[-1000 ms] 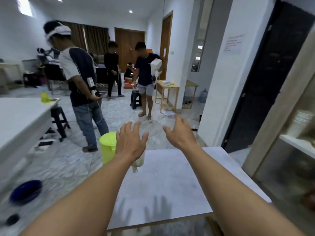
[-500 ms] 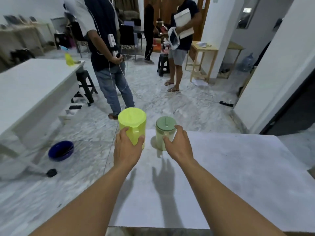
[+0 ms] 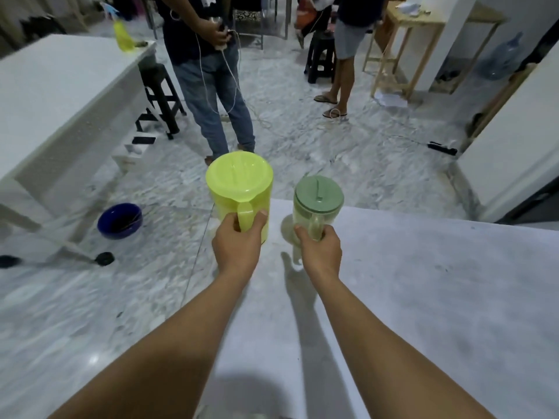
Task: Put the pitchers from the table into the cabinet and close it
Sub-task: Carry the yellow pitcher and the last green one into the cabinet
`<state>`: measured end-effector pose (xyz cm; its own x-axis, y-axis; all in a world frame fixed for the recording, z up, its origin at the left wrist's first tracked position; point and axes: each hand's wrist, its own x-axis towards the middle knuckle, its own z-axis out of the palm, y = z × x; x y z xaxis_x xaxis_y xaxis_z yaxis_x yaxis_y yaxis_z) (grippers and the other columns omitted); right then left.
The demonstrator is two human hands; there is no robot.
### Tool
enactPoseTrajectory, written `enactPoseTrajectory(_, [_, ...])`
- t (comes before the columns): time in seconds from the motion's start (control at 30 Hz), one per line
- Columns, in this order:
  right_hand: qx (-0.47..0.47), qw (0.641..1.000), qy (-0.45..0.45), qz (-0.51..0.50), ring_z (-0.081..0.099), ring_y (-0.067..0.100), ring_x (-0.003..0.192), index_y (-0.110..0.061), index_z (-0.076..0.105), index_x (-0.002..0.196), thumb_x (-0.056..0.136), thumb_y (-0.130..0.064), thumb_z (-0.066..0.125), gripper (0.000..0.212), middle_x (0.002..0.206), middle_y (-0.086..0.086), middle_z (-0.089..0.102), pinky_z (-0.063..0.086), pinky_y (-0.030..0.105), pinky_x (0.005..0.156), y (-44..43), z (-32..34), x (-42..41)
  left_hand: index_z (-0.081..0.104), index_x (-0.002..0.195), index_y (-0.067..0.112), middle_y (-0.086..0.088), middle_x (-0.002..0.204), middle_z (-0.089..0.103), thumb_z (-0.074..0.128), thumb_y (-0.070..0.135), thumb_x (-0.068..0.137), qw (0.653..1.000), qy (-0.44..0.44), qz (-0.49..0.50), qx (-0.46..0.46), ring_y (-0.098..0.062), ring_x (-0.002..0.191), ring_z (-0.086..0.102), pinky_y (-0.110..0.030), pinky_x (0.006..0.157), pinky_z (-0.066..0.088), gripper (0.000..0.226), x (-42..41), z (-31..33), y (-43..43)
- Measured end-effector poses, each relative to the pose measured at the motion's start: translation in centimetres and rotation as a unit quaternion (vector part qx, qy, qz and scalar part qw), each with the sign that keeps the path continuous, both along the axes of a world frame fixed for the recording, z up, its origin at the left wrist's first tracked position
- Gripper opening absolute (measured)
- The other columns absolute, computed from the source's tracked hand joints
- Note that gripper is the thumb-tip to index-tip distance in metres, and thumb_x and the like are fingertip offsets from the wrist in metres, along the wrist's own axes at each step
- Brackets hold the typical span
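Note:
A lime-yellow pitcher with a matching lid stands at the far left corner of the white table. My left hand is closed around its handle. Beside it, to the right, is a clear pitcher with a grey-green lid. My right hand grips that pitcher's handle. Both pitchers are upright; whether they rest on the table or are just lifted I cannot tell. The cabinet is out of view.
Two people stand on the marble floor beyond the table, one close behind the yellow pitcher. A long white table is at the left, a blue bowl on the floor beside it. A black stool and a wooden table stand farther off.
My hands went from open above the table to closed on the two pitcher handles. The view tilted down, and the cabinet at the right left the frame.

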<state>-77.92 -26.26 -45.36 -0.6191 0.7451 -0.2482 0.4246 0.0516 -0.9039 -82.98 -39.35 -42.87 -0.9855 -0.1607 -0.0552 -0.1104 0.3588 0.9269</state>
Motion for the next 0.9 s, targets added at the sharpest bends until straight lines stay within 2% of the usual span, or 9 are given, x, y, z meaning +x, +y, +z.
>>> enactPoseTrajectory(0.1, [-0.003, 1.0, 0.023, -0.016, 0.064, 0.02, 0.085, -0.019, 0.064, 0.093, 0.085, -0.041, 0.071, 0.025, 0.088, -0.003, 0.068, 0.047, 0.032, 0.073, -0.2, -1.0, -0.7, 0.066, 0.074, 0.017, 0.005, 0.068, 0.065, 0.064, 0.055, 0.079, 1.0, 0.016, 0.006, -0.002, -0.008, 0.065, 0.057, -0.026, 0.053, 0.035, 0.038, -0.8, -0.2, 0.7])
enactPoseTrajectory(0.2, [-0.001, 0.999, 0.042, -0.031, 0.063, 0.022, 0.084, -0.018, 0.063, 0.092, 0.087, -0.038, 0.067, 0.02, 0.088, 0.0, 0.069, 0.048, 0.032, 0.074, -0.6, -1.8, -1.2, 0.072, 0.081, 0.011, -0.006, 0.078, 0.071, 0.059, 0.044, 0.087, 1.0, 0.016, 0.011, -0.008, -0.025, 0.078, 0.062, -0.03, 0.065, 0.039, 0.036, -1.3, -0.6, 1.1])
enactPoseTrajectory(0.27, [0.003, 0.998, 0.054, -0.038, 0.063, 0.021, 0.081, -0.018, 0.062, 0.091, 0.089, -0.034, 0.064, 0.016, 0.086, 0.0, 0.068, 0.046, 0.031, 0.073, -0.7, -1.8, -1.5, 0.067, 0.076, 0.008, -0.007, 0.072, 0.067, 0.059, 0.037, 0.09, 0.999, 0.029, 0.011, 0.009, -0.026, 0.073, 0.061, -0.029, 0.063, 0.037, 0.033, -1.3, -0.5, 1.2])
enactPoseTrajectory(0.4, [0.009, 0.995, 0.082, -0.059, 0.054, 0.017, 0.064, -0.015, 0.052, 0.074, 0.087, -0.026, 0.059, 0.018, 0.068, -0.002, 0.057, 0.041, 0.031, 0.061, -0.6, -0.7, -1.8, 0.043, 0.055, 0.017, 0.002, 0.053, 0.046, 0.059, 0.025, 0.089, 0.998, 0.065, 0.019, 0.01, -0.019, 0.054, 0.045, -0.026, 0.046, 0.027, 0.038, -1.9, 1.2, 1.3])
enactPoseTrajectory(0.5, [0.013, 0.994, 0.089, -0.063, 0.051, 0.019, 0.061, -0.017, 0.048, 0.07, 0.083, -0.024, 0.06, 0.019, 0.065, -0.002, 0.054, 0.042, 0.032, 0.061, -0.1, 1.3, -1.8, 0.036, 0.053, 0.015, 0.001, 0.051, 0.04, 0.057, 0.023, 0.088, 0.997, 0.068, 0.016, 0.017, -0.019, 0.051, 0.04, -0.026, 0.043, 0.029, 0.041, -2.3, 2.9, 1.4])
enactPoseTrajectory(0.6, [0.023, 0.992, 0.107, -0.07, 0.05, 0.019, 0.06, -0.02, 0.046, 0.067, 0.081, -0.025, 0.061, 0.021, 0.063, -0.002, 0.053, 0.043, 0.034, 0.061, 0.7, 4.6, -1.5, 0.034, 0.051, 0.017, 0.002, 0.048, 0.037, 0.059, 0.02, 0.086, 0.994, 0.101, -0.02, 0.021, -0.016, 0.046, 0.037, -0.017, 0.039, 0.026, 0.044, -2.6, 5.5, 1.5])
enactPoseTrajectory(0.73, [0.042, 0.984, 0.141, -0.106, 0.045, 0.017, 0.052, -0.022, 0.044, 0.063, 0.078, -0.025, 0.063, 0.025, 0.056, -0.005, 0.047, 0.039, 0.031, 0.055, 1.7, 9.9, 0.0, 0.032, 0.049, 0.02, 0.004, 0.046, 0.037, 0.06, 0.022, 0.084, 0.99, 0.131, -0.052, 0.034, -0.012, 0.044, 0.036, -0.022, 0.041, 0.024, 0.045, -2.6, 10.1, 2.9])
enactPoseTrajectory(0.8, [0.051, 0.978, 0.149, -0.133, 0.041, 0.014, 0.048, -0.023, 0.042, 0.061, 0.077, -0.026, 0.063, 0.027, 0.053, -0.007, 0.044, 0.036, 0.029, 0.053, 2.1, 12.5, 1.5, 0.035, 0.049, 0.019, 0.002, 0.046, 0.041, 0.06, 0.023, 0.083, 0.985, 0.148, -0.08, 0.037, -0.017, 0.046, 0.04, -0.03, 0.044, 0.025, 0.043, -2.1, 12.4, 3.7])
enactPoseTrajectory(0.9, [0.072, 0.968, 0.161, -0.179, 0.039, 0.016, 0.049, -0.022, 0.039, 0.06, 0.078, -0.025, 0.062, 0.029, 0.054, -0.005, 0.042, 0.035, 0.03, 0.052, 2.5, 16.6, 4.3, 0.04, 0.05, 0.017, -0.009, 0.052, 0.051, 0.058, 0.025, 0.083, 0.973, 0.18, -0.133, 0.05, -0.03, 0.055, 0.048, -0.033, 0.052, 0.032, 0.039, -1.2, 15.7, 4.6])
